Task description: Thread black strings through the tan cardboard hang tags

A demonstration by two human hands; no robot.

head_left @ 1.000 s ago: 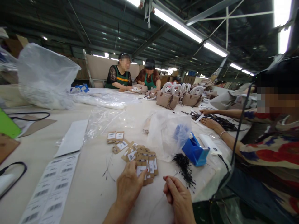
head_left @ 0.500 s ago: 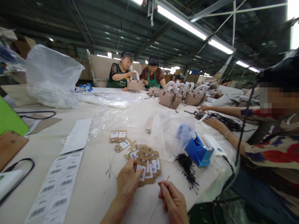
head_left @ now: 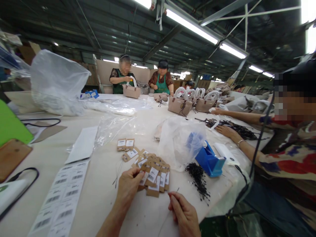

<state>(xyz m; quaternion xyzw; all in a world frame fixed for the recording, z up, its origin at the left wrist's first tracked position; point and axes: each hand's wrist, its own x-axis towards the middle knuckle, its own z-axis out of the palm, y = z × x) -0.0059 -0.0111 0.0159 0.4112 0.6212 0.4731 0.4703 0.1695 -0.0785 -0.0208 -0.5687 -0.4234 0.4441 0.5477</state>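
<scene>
My left hand [head_left: 129,182] pinches a brown cardboard hang tag [head_left: 144,179] with a white barcode label, at the left edge of the tag pile. The pile of overlapping hang tags [head_left: 153,174] lies in front of me. My right hand [head_left: 182,209], closed at the right of the pile, pinches a thin string [head_left: 177,190]; its end sticks up past the fingertips and a pale length trails below. Several loose strings [head_left: 118,176] lie left of the pile. Two small stacks of labelled tags [head_left: 125,144] sit just beyond it.
Barcode sticker sheets [head_left: 60,197] lie at left, near a phone [head_left: 14,154]. To the right are a blue tape dispenser [head_left: 211,159], a bunch of black strings [head_left: 198,181] and a plastic bag [head_left: 177,141]. Co-workers handle handbags [head_left: 181,104] across the table; another person's hand [head_left: 228,131] rests at right.
My left hand has moved left with a tag, drawing it to the pile's edge. My right hand stays nearly still with the string. Across the table, a co-worker's handbag has shifted left.
</scene>
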